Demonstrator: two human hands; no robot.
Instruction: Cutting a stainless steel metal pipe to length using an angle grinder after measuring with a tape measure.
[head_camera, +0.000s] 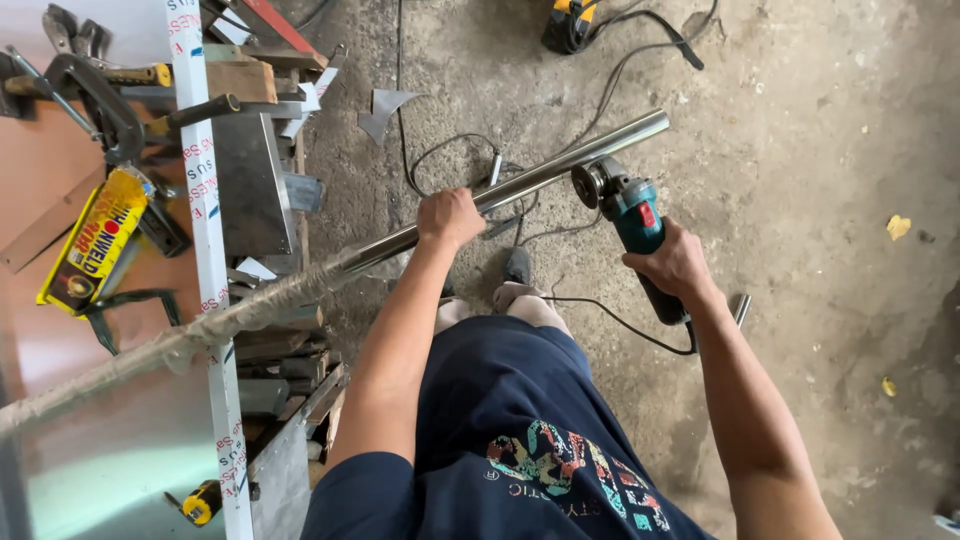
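Across the whole scene lies a rough grey concrete floor (800, 180), stained and cracked, with the person standing on it in dark blue shorts and a printed dark shirt. At the left stands a cluttered metal workbench (250, 180), its top crowded with clamps, steel offcuts and a block of wood, and a long white strip (205, 250) with red printing runs from far to near along its edge. A long shiny steel pipe (560, 165) slants from the near left, where its length is still wrapped in clear plastic film, up to the far right, where its bare open end hangs over the floor. The left hand (448, 217) is closed around the pipe about midway, fingers wrapped over the top, just where the wrapping ends. The right hand (678, 262) is clenched round the body of a teal angle grinder (630, 215), whose disc sits just beside the bare pipe, near its far end; whether the disc touches the metal cannot be told. A black cable (610, 320) trails from the grinder across the floor behind the person's legs. On the bench at the left lies a yellow packet (92, 240) with red and black print, and a small yellow tape measure (202, 500) rests near the bottom edge.
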